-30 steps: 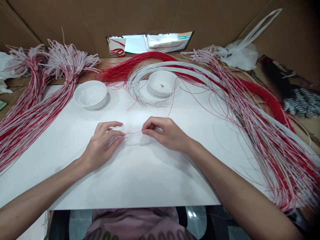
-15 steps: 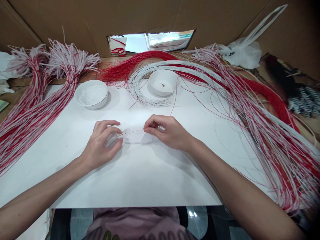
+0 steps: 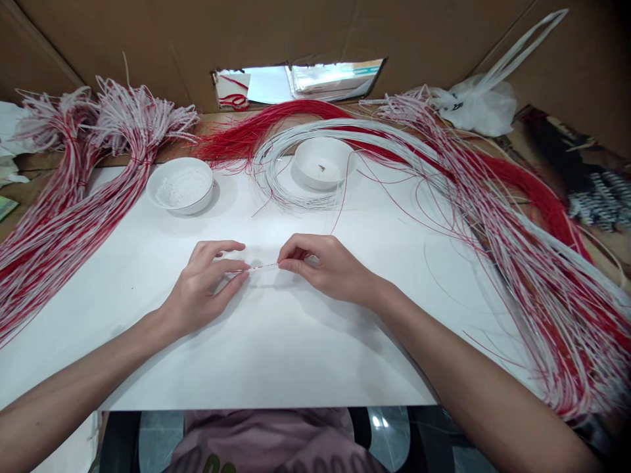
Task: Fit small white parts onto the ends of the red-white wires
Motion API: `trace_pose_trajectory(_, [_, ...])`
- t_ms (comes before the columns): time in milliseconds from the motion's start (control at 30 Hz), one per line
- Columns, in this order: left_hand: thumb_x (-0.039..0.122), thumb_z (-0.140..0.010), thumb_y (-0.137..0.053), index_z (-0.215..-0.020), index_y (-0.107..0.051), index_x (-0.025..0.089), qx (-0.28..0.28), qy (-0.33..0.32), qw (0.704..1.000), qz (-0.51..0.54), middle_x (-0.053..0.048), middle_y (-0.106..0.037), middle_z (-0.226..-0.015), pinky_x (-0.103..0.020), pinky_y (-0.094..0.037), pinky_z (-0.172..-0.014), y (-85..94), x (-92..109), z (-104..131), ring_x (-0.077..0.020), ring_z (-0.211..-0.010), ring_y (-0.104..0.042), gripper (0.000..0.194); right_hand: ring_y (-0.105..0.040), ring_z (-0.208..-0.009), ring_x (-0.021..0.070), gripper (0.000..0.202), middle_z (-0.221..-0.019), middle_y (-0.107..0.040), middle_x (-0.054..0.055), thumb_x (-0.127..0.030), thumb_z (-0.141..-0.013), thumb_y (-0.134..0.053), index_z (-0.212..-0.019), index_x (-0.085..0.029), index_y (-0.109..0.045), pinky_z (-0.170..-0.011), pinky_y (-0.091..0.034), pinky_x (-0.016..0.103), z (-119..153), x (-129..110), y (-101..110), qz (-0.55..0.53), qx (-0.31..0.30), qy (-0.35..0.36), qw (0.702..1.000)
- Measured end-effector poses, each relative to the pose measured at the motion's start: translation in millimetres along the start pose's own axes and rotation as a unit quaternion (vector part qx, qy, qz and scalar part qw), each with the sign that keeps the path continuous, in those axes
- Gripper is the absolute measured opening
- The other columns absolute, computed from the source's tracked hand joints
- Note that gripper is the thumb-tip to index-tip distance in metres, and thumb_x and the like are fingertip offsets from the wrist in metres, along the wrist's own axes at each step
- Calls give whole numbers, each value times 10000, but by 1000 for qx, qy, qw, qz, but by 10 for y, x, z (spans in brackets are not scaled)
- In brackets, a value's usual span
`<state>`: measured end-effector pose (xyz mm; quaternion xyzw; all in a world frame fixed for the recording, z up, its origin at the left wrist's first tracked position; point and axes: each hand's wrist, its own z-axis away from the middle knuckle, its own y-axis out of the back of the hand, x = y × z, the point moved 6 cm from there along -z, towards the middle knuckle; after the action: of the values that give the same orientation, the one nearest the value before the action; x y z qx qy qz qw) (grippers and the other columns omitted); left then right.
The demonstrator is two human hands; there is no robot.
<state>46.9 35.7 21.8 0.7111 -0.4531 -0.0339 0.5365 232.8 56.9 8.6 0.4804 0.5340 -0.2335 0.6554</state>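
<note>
A: What's the biggest thing?

B: The white counter. Then the long cords: a red and white bunch on the left, another bunch on the right, and red cords and white cords along the back.

A: And smaller?

B: The left hand and the right hand, near the middle. Behind them sit a bowl and a second bowl, with the white cords curling round that second one.

A: And the thinnest?

B: A string. It runs across the small gap between the two hands.

A: What just changed?

B: The left finger and thumb were apart half a second ago. Now they pinch the string.

A: What about the right grip?

B: It pinches the string too.

A: So what does that mean?

B: I think the string is steadier now, because both hands have it.
</note>
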Motion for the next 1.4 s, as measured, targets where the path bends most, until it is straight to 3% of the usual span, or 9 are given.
trace_pose_trajectory(367, [159,-834,-631,-900,-647,212,-6,27,999,-34,-79,-622,-1140,-434,-492,-885,15,-17,-11,-244,-1047,-542,86,-568,-719,104,82,-807,-654,-3,-223,-882,-600,-825,-181,-642,-656,-434,243,-3,31,22,2,5,-2,1000])
trace_pose_trajectory(500, [180,-853,-650,-1028,-641,216,5,-8,999,-43,-94,-621,-1166,-430,-490,-884,4,10,-4,-245,-1061,-556,179,-572,-724,104,98,-820,-654,0,-244,-899,-586,-845,-181,-639,-665,-447,243,2,36,-36,-2,-8,0,1000])
trace_pose_trajectory(633, [139,-861,-640,-982,-650,222,16,-42,998,-39,-85,-639,-1130,-414,-492,-864,0,44,11,-228,-1024,-578,147,-566,-712,102,106,-824,-651,0,-263,-908,-585,-861,-185,-637,-662,-452,244,9,39,-98,-7,-20,5,1000])
trace_pose_trajectory(867, [165,-819,-655,-874,-642,221,17,-34,998,-54,-85,-643,-1111,-458,-486,-855,25,14,7,-248,-987,-586,79,-572,-714,100,111,-820,-650,-4,-267,-914,-585,-853,-187,-631,-655,-451,241,15,41,-90,-6,-13,2,1000])
trace_pose_trajectory(1000, [238,-813,-703,-960,-642,229,23,-34,997,-59,-88,-642,-1116,-446,-496,-848,17,25,7,-249,-994,-584,160,-569,-711,95,100,-828,-650,-7,-264,-916,-588,-869,-187,-630,-665,-455,237,23,13,-144,-13,-12,17,1000])
trace_pose_trajectory(1200, [140,-831,-693,-999,-650,244,32,-80,995,-53,-62,-673,-1069,-367,-515,-806,-6,123,41,-201,-942,-601,203,-542,-679,87,136,-818,-646,-6,-309,-919,-600,-887,-183,-641,-646,-440,227,38,-46,-245,-12,-14,42,999])
trace_pose_trajectory(1400, [178,-866,-658,-955,-658,272,28,-47,998,-37,-29,-695,-1047,-384,-530,-803,16,50,34,-192,-921,-617,130,-536,-661,87,120,-823,-656,-2,-293,-912,-605,-873,-186,-641,-623,-422,230,30,-17,-198,-4,3,30,1000])
